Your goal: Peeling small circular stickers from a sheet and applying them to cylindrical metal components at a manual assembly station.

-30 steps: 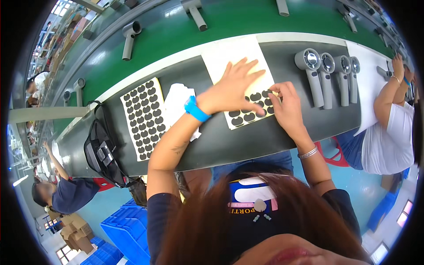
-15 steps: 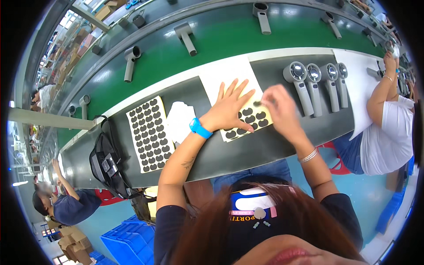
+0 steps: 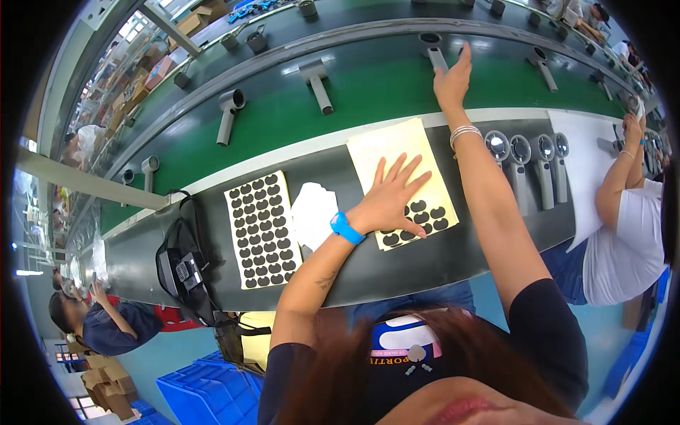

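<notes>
My left hand (image 3: 394,201) lies flat with spread fingers on a yellow-backed sheet (image 3: 386,138) of black rounded stickers. Several stickers remain visible near its lower edge, beside my thumb. My right arm stretches far across the bench, and my right hand (image 3: 453,79) is at the lower end of a grey handheld fan (image 3: 437,60) on the green belt. Its fingers point up and apart, not wrapped round the handle. A small dark piece (image 3: 462,51), which looks like a sticker, shows at a fingertip. Whether my palm touches the handle cannot be made out.
A full sticker sheet (image 3: 263,230) and white paper pieces (image 3: 314,212) lie to the left, beside a black bag (image 3: 183,258). Several finished-looking fans (image 3: 520,152) stand in a row right of my arm. More grey fan bodies (image 3: 227,117) rest on the green belt (image 3: 382,85). A co-worker (image 3: 616,219) sits at the right.
My right hand has left the sticker sheet and moved up and away to the fan on the belt. My left hand stays on the sheet. The whole view has shifted slightly.
</notes>
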Demonstrator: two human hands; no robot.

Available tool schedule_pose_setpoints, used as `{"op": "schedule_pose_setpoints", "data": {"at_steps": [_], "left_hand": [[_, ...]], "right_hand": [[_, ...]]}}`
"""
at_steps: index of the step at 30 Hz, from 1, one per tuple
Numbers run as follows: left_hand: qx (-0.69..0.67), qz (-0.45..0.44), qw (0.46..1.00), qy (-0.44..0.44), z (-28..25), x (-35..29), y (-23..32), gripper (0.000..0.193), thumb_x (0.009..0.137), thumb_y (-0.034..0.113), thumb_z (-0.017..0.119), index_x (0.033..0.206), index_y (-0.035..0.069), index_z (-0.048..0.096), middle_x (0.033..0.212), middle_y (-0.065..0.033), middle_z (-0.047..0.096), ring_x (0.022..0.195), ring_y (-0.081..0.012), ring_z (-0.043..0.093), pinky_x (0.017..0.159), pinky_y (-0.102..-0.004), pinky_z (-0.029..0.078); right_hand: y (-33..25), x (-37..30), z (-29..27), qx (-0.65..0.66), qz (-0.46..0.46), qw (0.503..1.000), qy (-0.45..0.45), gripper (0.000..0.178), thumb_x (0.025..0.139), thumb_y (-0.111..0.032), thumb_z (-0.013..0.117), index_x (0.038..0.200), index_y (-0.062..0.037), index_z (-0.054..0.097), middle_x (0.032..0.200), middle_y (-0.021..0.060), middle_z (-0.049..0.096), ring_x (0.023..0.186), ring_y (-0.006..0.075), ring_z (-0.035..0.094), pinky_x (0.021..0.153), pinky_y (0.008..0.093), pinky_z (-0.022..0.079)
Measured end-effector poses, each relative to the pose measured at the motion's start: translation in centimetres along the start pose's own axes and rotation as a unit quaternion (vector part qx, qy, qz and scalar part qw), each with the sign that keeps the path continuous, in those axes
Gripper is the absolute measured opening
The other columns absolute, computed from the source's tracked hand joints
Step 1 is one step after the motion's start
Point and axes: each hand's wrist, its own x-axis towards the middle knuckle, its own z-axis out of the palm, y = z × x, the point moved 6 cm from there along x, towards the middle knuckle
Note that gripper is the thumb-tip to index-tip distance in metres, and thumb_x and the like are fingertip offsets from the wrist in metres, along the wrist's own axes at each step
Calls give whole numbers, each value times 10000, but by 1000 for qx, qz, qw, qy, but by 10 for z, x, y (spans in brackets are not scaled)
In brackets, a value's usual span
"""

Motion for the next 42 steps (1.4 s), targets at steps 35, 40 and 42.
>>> {"op": "schedule_pose_setpoints", "data": {"at_steps": [35,40,42], "left_hand": [[-367,-105,861,338,-57,-88,105,359,755,-117,665,1096,-16,619,1173,-158,627,883,-206,680,728,-282,583],[-472,-97,820,307,-51,-86,106,384,783,-118,654,1151,-26,600,1237,-164,590,922,-200,672,777,-299,591],[-495,-101,813,290,-51,-85,106,394,790,-118,651,1170,-30,592,1250,-168,580,928,-200,668,790,-303,589]], "right_hand": [[-153,-179,-235,317,38,875,-364,208,828,76,626,1019,16,565,920,97,590,929,179,582,839,273,450],[-150,-184,-230,391,150,830,-368,463,834,103,618,1212,-21,381,895,87,597,1067,221,604,871,278,473],[-149,-183,-230,392,164,828,-364,449,832,106,620,1196,-21,391,891,85,598,1066,221,605,868,272,474]]}}
